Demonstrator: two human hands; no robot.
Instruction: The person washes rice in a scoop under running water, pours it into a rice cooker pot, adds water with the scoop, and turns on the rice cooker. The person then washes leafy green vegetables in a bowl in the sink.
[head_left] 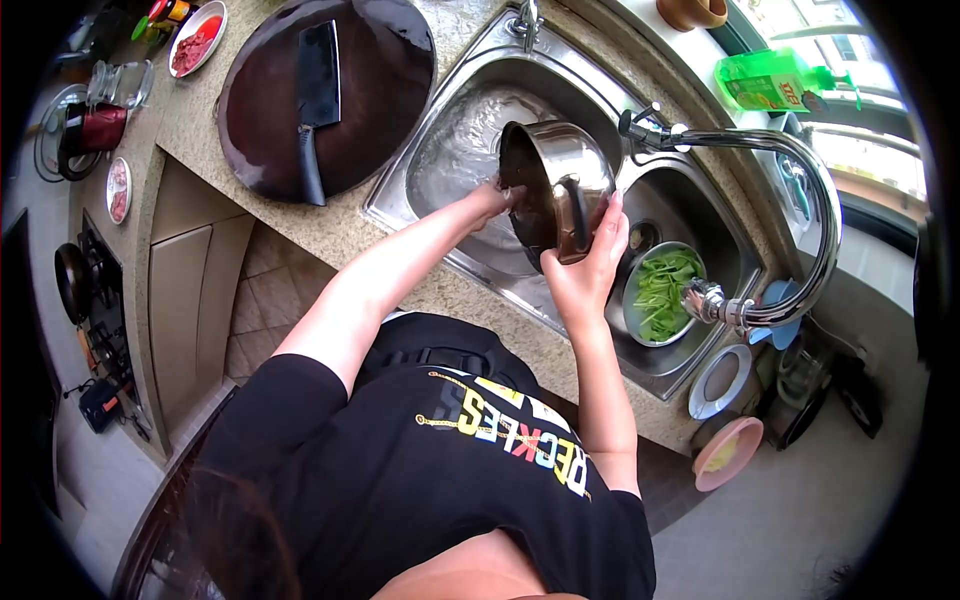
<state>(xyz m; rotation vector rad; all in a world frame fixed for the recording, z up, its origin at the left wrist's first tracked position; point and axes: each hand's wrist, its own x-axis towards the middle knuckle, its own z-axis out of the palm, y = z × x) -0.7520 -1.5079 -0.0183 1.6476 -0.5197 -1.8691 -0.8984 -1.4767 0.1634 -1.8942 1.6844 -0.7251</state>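
A shiny metal pot [585,150] with a dark side handle is tipped on its side over the left sink basin [425,185], its mouth facing left. My right hand [598,240] grips the pot from outside, near the handle, with the thumb by the lower rim. At the mouth of the pot, my left hand [495,200] holds the near rim, some of its fingers hidden. Water ripples in the basin below. Green leafy vegetables [662,290] fill a metal bowl [636,322] in the right basin.
A curved chrome faucet [830,210] arches over the right basin. Left of the sink, a cleaver [320,85] lies on a round dark board [260,130]. Plates of meat [195,45] stand farther left. A green soap bottle [765,80] is by the window, a pink bowl [738,465] at lower right.
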